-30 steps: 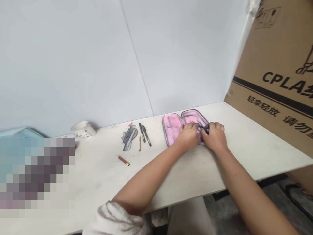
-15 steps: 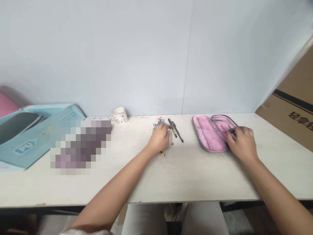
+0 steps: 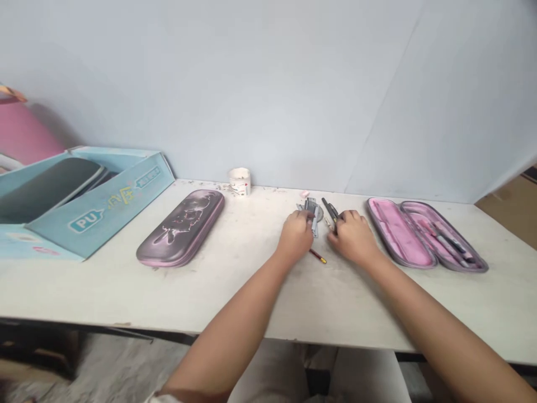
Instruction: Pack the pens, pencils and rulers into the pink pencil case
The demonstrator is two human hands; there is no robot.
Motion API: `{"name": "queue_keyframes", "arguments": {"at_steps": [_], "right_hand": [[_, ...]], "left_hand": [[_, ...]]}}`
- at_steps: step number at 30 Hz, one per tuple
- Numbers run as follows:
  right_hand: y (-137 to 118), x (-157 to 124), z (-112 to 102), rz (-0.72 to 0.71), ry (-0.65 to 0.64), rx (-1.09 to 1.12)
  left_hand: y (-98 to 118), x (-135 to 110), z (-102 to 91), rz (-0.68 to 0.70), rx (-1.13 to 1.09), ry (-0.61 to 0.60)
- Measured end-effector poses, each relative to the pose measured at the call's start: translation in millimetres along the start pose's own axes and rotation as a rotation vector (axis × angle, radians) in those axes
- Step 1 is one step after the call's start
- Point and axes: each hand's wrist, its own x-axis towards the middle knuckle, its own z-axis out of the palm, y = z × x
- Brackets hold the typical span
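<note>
Silvery metal drawing instruments point(image 3: 312, 215), a ruler among them, sit in a small heap toward the back of a pale, scuffed bench point(image 3: 251, 296). The left hand point(image 3: 296, 235) is curled down over the near side of the heap, its fingers point(image 3: 300, 221) bent and reaching the metal, though whether they grip anything cannot be told. The right hand point(image 3: 352, 238) lies just to the right, its fingers bent toward dark pens point(image 3: 330, 211) beside the metal pieces; whether they are closed on a pen is also hidden. A red pencil stub point(image 3: 318, 256) with a yellow end lies on the bench between the hands, just in front of the heap, and a small pink eraser point(image 3: 304, 193) sits behind it. Right of the hands, an open pink-lined pencil case point(image 3: 423, 235) lies flat, with pens point(image 3: 447, 240) in its right half. Farther left stand a closed grey-and-pink pencil case point(image 3: 180, 226), a white cup point(image 3: 240, 182) against the wall, and a pale blue box point(image 3: 100, 204) printed "PU".
</note>
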Motion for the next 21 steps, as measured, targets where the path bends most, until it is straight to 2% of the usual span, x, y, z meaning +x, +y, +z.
{"name": "queue_keyframes", "arguments": {"at_steps": [2,4,6,8,11,14,18,21], "right_hand": [[-0.9,0.3,-5.6,-0.028,0.027,0.032],[-2.2,-1.4,-11.5,-0.079,0.03,0.088],[-3.1,-4.6,-15.6,-0.101,0.019,0.115],[-2.4,-8.8,-17.0,-0.088,0.016,0.122],[4.9,-14.5,-15.2,-0.101,0.02,0.148],[20.4,-18.3,-11.5,-0.098,0.042,0.138],[46.9,-19.4,-3.8,-0.006,0.131,0.03],[61.6,-17.0,3.2,0.042,0.184,-0.053]], "left_hand": [[-0.7,2.7,-0.8,-0.127,-0.255,-0.001],[-1.1,4.8,-1.5,-0.198,-0.516,-0.038],[-0.2,4.4,-1.3,-0.193,-0.688,-0.074],[1.4,1.7,0.2,-0.182,-0.73,-0.079],[2.6,-1.6,3.0,-0.174,-0.653,-0.061],[-0.8,5.8,-0.1,-0.143,-0.535,-0.043],[-10.8,41.0,-16.6,-0.134,-0.203,0.042],[-17.1,76.7,-25.3,-0.138,0.166,0.003]]}}
